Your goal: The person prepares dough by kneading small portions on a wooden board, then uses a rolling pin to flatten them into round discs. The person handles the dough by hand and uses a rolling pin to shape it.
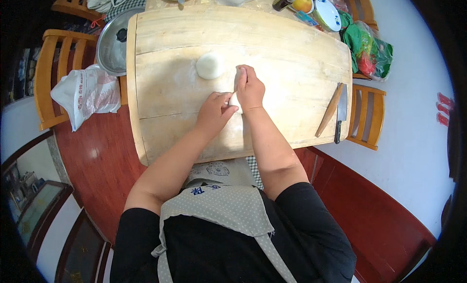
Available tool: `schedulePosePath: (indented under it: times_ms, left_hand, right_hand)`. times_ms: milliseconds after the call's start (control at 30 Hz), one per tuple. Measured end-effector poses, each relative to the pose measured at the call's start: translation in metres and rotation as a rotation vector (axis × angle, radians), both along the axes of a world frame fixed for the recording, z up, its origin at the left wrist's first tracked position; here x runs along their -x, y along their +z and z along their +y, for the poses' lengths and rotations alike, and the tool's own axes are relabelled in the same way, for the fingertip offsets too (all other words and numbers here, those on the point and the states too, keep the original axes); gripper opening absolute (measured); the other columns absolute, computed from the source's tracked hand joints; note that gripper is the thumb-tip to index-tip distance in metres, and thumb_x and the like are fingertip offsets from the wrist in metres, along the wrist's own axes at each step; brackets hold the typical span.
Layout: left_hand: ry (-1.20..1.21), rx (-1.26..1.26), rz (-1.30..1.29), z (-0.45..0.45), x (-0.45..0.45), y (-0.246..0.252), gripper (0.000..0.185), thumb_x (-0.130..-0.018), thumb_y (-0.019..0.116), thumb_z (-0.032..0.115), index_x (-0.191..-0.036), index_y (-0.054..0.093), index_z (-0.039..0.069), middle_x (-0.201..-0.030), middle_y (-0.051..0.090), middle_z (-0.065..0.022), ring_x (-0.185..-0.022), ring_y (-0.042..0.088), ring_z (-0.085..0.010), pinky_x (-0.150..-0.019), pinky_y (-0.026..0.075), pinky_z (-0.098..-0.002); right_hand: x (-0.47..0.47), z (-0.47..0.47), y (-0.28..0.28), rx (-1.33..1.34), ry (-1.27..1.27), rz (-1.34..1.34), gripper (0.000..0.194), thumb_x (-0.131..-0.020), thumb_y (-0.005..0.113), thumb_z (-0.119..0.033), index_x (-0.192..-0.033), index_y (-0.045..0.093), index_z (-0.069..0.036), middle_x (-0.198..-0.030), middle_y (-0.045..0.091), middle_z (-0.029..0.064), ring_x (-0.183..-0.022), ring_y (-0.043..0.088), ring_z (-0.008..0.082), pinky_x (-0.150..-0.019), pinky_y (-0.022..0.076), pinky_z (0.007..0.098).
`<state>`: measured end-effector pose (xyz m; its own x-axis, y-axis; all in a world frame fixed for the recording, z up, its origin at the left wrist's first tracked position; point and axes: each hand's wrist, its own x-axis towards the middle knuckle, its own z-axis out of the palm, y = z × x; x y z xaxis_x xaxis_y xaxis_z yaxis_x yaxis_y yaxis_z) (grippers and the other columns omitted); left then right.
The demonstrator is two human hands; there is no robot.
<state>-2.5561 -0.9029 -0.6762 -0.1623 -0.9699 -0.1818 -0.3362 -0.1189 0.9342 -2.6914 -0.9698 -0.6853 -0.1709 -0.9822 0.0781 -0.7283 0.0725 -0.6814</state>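
Note:
My left hand (pixel 215 113) grips a small piece of white dough (pixel 236 103) between thumb and fingers, just above the wooden pastry board (pixel 175 133). Against the dough's right side sits my right hand (pixel 251 89), its fingers curled inward and its thumb along the top. Part of the dough is hidden by both hands. Farther back and slightly left, a smooth round dough ball (pixel 209 66) rests on the floured wood, apart from my hands.
A tapered wooden rolling pin (pixel 330 109) lies beside a cleaver (pixel 341 107) at the board's right edge. A metal basin (pixel 113 51) adjoins the left edge. Behind the board are a dark bottle (pixel 284 2), plates (pixel 327 14) and fruit (pixel 302 3). Wooden chairs (pixel 366 117) flank it.

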Motion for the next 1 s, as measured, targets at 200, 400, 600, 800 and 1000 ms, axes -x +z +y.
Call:
schedulePosePath:
  times_ms: [200,400,600,800,1000]
  left_hand:
    - [-0.069,0.087,-0.064,0.010,-0.001,0.000,0.047,-0.080,0.081,0.016,-0.122,0.066,0.004,-0.108,0.062,-0.0122,-0.085,0.066,-0.0273,-0.078,0.055,-0.0388]
    - [-0.078,0.015,-0.124,0.000,0.001,0.009,0.047,-0.078,0.083,0.016,-0.120,0.065,0.005,-0.103,0.060,-0.0108,-0.084,0.063,-0.0258,-0.077,0.054,-0.0381]
    - [-0.046,-0.020,-0.037,0.001,0.000,0.006,0.044,-0.077,0.083,0.015,-0.114,0.063,0.003,-0.104,0.060,-0.0132,-0.085,0.064,-0.0298,-0.077,0.054,-0.0396]
    - [-0.058,0.069,-0.157,0.010,0.008,0.002,0.043,-0.079,0.081,0.012,-0.117,0.062,0.003,-0.107,0.059,-0.0132,-0.085,0.064,-0.0290,-0.076,0.054,-0.0383]
    - [0.015,0.002,0.093,0.002,-0.003,-0.004,0.049,-0.079,0.081,0.008,-0.123,0.062,0.003,-0.107,0.061,-0.0129,-0.088,0.066,-0.0273,-0.080,0.057,-0.0332]
  right_hand:
    - [-0.008,0.022,0.030,-0.224,-0.037,-0.548,0.030,-0.107,0.050,-0.030,-0.110,0.071,-0.008,-0.072,0.066,0.0064,-0.061,0.062,0.0162,-0.060,0.0508,0.0324]
    - [-0.002,0.010,0.003,0.089,0.003,-0.019,0.024,-0.104,0.051,-0.030,-0.102,0.068,-0.013,-0.083,0.072,0.0151,-0.075,0.069,0.0387,-0.068,0.0539,0.0463]
    - [-0.003,0.006,0.029,-0.170,0.047,-0.535,0.030,-0.105,0.052,-0.030,-0.104,0.071,-0.007,-0.067,0.066,0.0109,-0.060,0.065,0.0232,-0.061,0.0517,0.0356]
    - [-0.007,0.034,-0.013,0.112,-0.056,-0.207,0.027,-0.105,0.049,-0.026,-0.104,0.070,-0.010,-0.070,0.068,0.0083,-0.064,0.068,0.0270,-0.063,0.0530,0.0378]
    - [-0.003,0.005,0.015,-0.197,0.140,-0.469,0.030,-0.107,0.048,-0.029,-0.110,0.070,-0.009,-0.068,0.064,0.0063,-0.063,0.062,0.0189,-0.060,0.0506,0.0330]
